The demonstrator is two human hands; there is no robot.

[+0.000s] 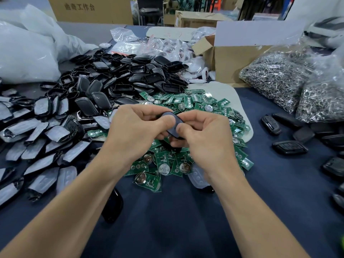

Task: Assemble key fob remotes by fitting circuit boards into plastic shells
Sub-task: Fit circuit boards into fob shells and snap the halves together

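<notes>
- At frame centre, the left hand [134, 127] and right hand [202, 135] both grip one dark fob [174, 121], thumbs pressed on its upper face, fingers curled beneath.
- The fob is held above a heap of green boards [186, 108] on the blue table [176, 220].
- Black shells [121, 81] are piled at upper left.
- Film-covered shells [37, 146] lie at left.
- Finished fobs [289, 147] sit at right, below bags of rings [279, 77].

Heap of green circuit boards [201, 107] mid-counter [167, 229]. Black plastic shells [121, 77] piled behind-left. Brown cardboard box [232, 58] behind-right. Clear bags of metal key rings [275, 75] far right, assembled black fobs [289, 147] before them.
</notes>
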